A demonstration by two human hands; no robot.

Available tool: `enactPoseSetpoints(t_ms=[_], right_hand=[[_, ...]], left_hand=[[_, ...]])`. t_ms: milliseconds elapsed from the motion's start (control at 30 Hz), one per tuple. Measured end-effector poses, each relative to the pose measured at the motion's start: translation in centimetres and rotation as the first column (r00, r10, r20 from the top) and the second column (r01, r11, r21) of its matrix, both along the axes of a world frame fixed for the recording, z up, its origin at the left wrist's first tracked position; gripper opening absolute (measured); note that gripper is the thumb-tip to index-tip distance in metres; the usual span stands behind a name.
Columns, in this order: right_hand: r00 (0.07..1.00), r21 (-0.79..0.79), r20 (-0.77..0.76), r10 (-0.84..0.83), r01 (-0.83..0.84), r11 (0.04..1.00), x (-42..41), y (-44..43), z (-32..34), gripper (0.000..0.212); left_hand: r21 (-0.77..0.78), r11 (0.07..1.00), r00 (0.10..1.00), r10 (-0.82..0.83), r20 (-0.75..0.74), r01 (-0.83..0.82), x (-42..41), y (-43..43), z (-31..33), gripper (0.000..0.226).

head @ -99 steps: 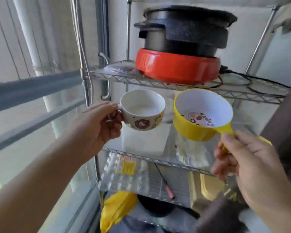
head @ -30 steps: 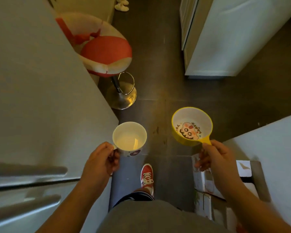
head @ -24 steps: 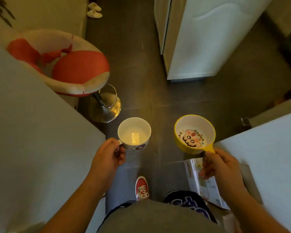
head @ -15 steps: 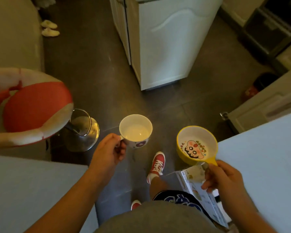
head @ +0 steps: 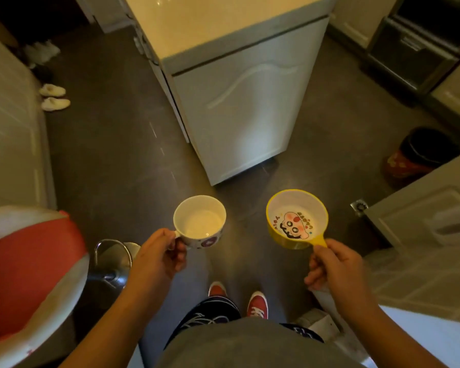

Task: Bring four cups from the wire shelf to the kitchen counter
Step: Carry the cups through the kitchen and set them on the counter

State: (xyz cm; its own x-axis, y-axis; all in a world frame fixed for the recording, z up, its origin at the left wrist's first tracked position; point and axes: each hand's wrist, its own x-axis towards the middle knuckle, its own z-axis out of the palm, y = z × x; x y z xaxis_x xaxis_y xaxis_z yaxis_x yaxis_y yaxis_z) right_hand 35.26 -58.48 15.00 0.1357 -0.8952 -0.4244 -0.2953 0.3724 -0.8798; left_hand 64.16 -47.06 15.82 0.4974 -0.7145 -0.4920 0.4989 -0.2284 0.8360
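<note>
My left hand (head: 158,257) grips the handle of a white patterned cup (head: 199,221), held upright over the dark floor. My right hand (head: 335,264) grips the short handle of a yellow cup (head: 296,219) with a cartoon face printed inside, also upright. The two cups are side by side at about the same height, roughly a cup's width apart. The kitchen counter (head: 223,19) has a pale glossy top and stands straight ahead on a white cabinet. The wire shelf is out of view.
A red and white bar stool (head: 24,272) with a chrome base (head: 112,264) stands at the left. White cabinets (head: 422,221) line the right side, with a dark bin (head: 420,155) beyond. White slippers (head: 54,98) lie on the floor at far left.
The view has swung from the wire shelf to the kitchen floor. Both cups stay in my hands while the counter cabinet has come closer and the stool has slid to the left.
</note>
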Motion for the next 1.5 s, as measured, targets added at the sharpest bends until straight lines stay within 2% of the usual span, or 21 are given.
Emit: enactPoseSetpoints(t_ms=[200, 300, 433, 667, 800, 900, 1100, 1367, 1500], right_hand=[[0.999, -0.012, 0.002, -0.05, 0.05, 0.999, 5.5, -8.9, -0.4, 0.03], [0.994, -0.019, -0.015, -0.108, 0.108, 0.994, 7.3, -13.1, 0.2, 0.03], [0.965, -0.002, -0.043, -0.259, 0.259, 0.966, 7.2, -17.4, 1.1, 0.028], [0.828, 0.047, -0.066, -0.557, 0.561, 0.827, 1.6, -21.8, 1.4, 0.032], [0.744, 0.056, -0.09, -0.662, 0.668, 0.742, -2.9, -25.0, 0.3, 0.026], [0.713, 0.042, -0.087, -0.695, 0.7, 0.713, -6.3, -28.7, -0.7, 0.028], [0.731, 0.055, -0.091, -0.676, 0.681, 0.73, -12.3, -37.5, -0.7, 0.027], [0.817, 0.008, -0.078, -0.572, 0.574, 0.819, -16.2, -53.0, 0.3, 0.03], [0.849, -0.001, -0.069, -0.524, 0.525, 0.851, -16.6, -61.8, 0.0, 0.036]], left_hand=[[0.096, 0.993, 0.997, -0.067, 0.044, 0.062, 5.9, -9.7, -0.8, 0.045], [0.115, 0.982, 0.987, -0.156, 0.031, 0.151, 8.4, -16.3, -0.5, 0.056], [0.111, 0.945, 0.947, -0.315, 0.061, 0.307, 9.3, -25.3, 0.3, 0.054], [0.102, 0.835, 0.835, -0.548, 0.054, 0.541, 3.5, -41.5, 0.3, 0.035], [0.081, 0.766, 0.766, -0.641, 0.038, 0.637, -3.1, -49.4, -0.3, 0.038], [0.084, 0.719, 0.72, -0.694, 0.027, 0.69, -8.3, -54.8, 0.0, 0.043], [0.109, 0.73, 0.729, -0.682, 0.055, 0.675, -15.4, -63.4, 1.8, 0.03], [0.169, 0.797, 0.789, -0.601, 0.127, 0.58, -16.8, -71.7, 1.8, 0.029], [0.192, 0.823, 0.818, -0.561, 0.124, 0.535, -16.2, -77.3, 0.2, 0.039]])
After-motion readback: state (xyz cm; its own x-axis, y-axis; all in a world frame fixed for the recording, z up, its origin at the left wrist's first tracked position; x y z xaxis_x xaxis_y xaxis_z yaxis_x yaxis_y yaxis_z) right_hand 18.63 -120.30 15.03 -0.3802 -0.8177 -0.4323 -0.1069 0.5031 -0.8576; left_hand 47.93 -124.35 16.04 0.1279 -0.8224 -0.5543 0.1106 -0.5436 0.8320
